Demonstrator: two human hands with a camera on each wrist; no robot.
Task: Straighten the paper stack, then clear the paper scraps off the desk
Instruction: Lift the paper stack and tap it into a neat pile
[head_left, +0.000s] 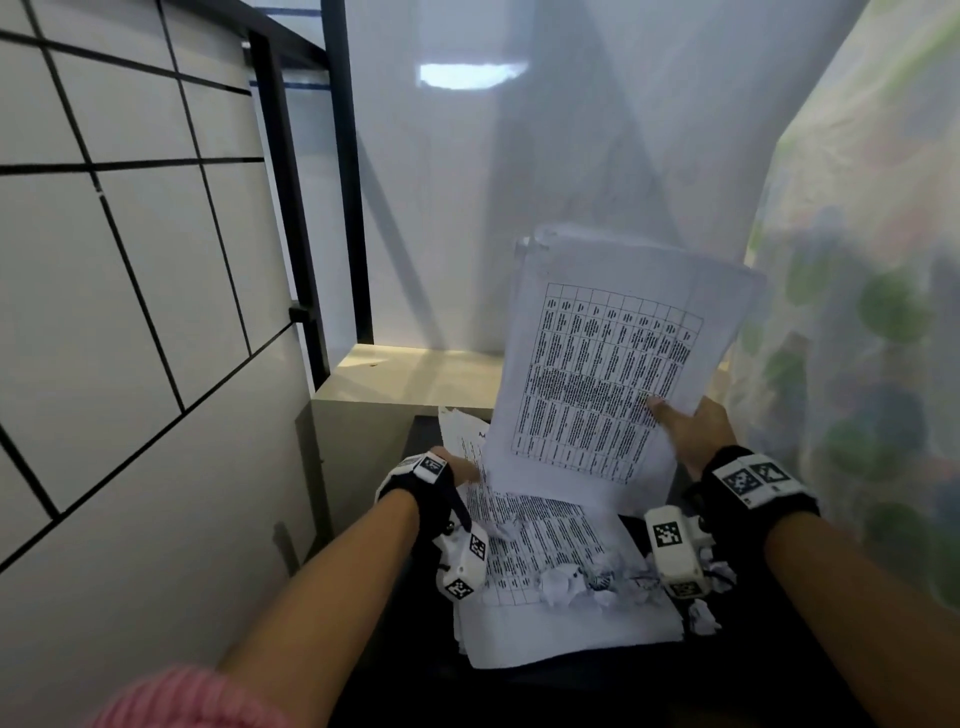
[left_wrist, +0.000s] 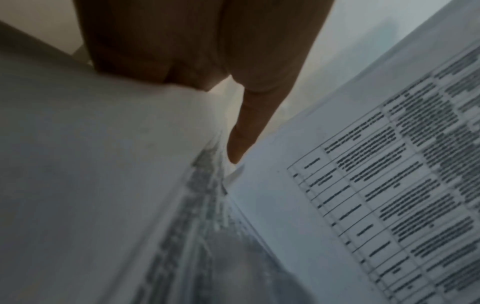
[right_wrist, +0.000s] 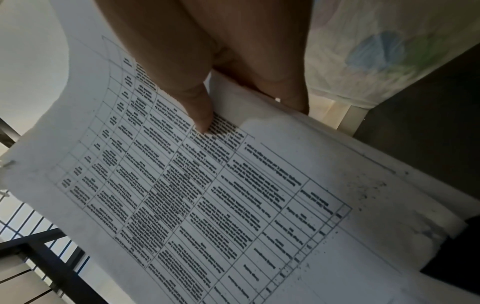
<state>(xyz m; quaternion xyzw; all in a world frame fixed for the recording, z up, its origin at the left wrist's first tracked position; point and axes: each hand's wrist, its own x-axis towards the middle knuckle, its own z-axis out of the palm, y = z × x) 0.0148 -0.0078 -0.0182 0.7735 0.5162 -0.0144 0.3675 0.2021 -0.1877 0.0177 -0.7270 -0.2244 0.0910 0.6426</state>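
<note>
My right hand (head_left: 685, 426) pinches a bundle of printed table sheets (head_left: 608, 364) and holds it upright above the desk. Its thumb (right_wrist: 202, 115) lies on the front and its fingers (right_wrist: 285, 92) are behind. My left hand (head_left: 457, 465) grips the left edge of a second batch of sheets (left_wrist: 116, 154), with its thumb (left_wrist: 244, 131) between that batch and the raised bundle (left_wrist: 376, 185). More printed sheets (head_left: 550, 545) lie skewed on the dark desk (head_left: 597, 691). Crumpled paper scraps (head_left: 563, 584) sit on those sheets, and others (head_left: 704, 616) lie beside them under my right wrist.
A white tiled wall (head_left: 130, 286) and a black metal frame (head_left: 291, 208) stand close on the left. A beige surface (head_left: 415, 374) lies beyond the desk. A floral curtain (head_left: 872, 322) hangs on the right. A pink sleeve (head_left: 192, 696) shows at bottom left.
</note>
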